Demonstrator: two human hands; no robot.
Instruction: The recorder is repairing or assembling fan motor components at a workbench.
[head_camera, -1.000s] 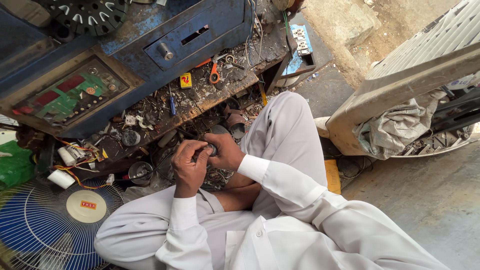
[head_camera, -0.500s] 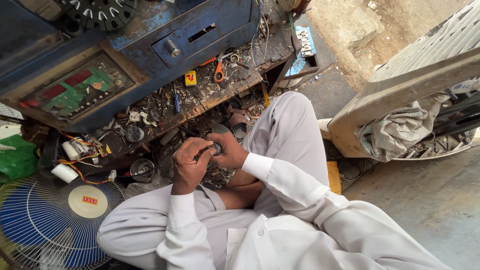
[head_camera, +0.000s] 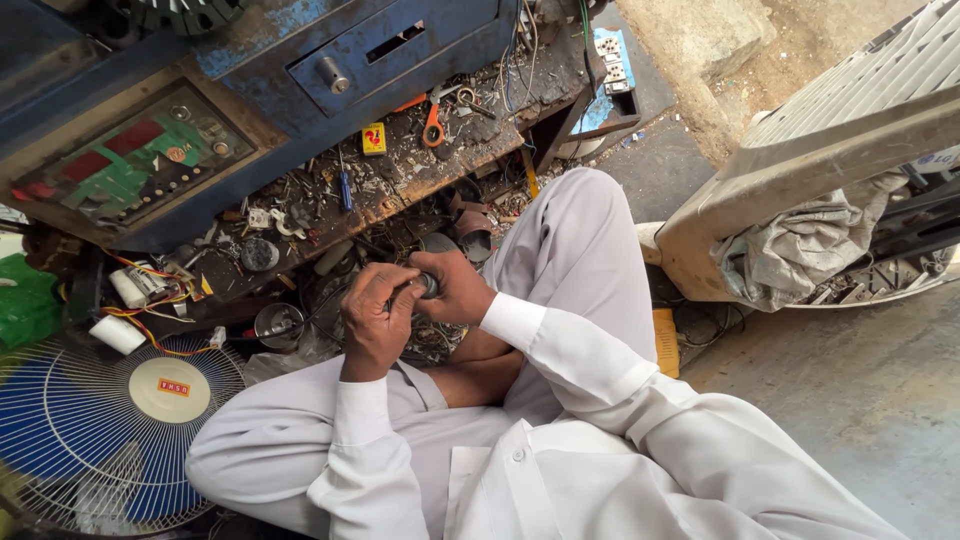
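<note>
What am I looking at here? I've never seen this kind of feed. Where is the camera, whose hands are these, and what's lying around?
There is no machine: a person in white clothes sits cross-legged, and the one camera sits on their head, looking down. The left hand and right hand meet over the lap, both gripping a small round metal part; what it is exactly I cannot tell. In front lies a cluttered workbench strewn with screws and scraps, with orange-handled pliers, a blue screwdriver and a small yellow box. Behind them stands a blue cabinet with a drawer. Lower left lies a blue fan grille.
</note>
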